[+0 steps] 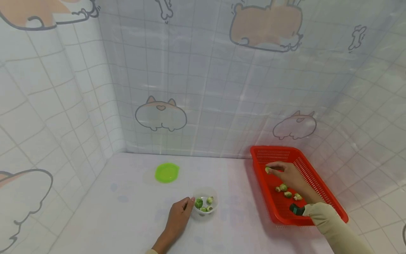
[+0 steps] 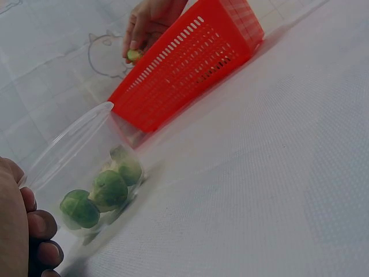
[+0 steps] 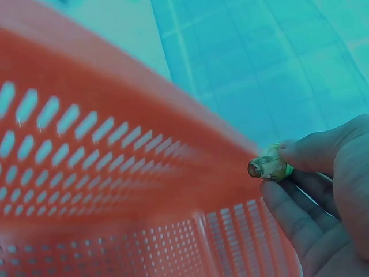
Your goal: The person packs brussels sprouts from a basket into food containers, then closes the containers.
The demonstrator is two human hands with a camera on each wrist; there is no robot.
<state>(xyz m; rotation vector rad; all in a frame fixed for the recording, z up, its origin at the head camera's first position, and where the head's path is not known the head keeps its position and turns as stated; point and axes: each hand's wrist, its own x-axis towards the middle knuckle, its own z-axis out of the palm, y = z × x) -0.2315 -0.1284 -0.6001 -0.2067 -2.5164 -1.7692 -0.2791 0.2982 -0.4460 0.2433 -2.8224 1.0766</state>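
Note:
A clear plastic bowl (image 1: pixel 203 213) with several Brussels sprouts in it stands on the white cloth. My left hand (image 1: pixel 179 216) grips its left rim, thumb on top and fingers curled at the wall in the left wrist view. Over the left side of a red plastic basket (image 1: pixel 269 197), my right hand (image 1: pixel 288 175) pinches one Brussels sprout (image 3: pixel 271 166) between thumb and fingertips. Its brown cut stem end points away from the palm. Several more sprouts (image 1: pixel 287 194) lie on the basket floor under the right forearm.
A bright green round lid (image 1: pixel 166 173) lies flat on the cloth behind the bowl. The basket's slotted walls rise around its sprouts. A sheet with a grid and cartoon dogs (image 1: pixel 196 81) hangs behind the table, with similar sheets at both sides.

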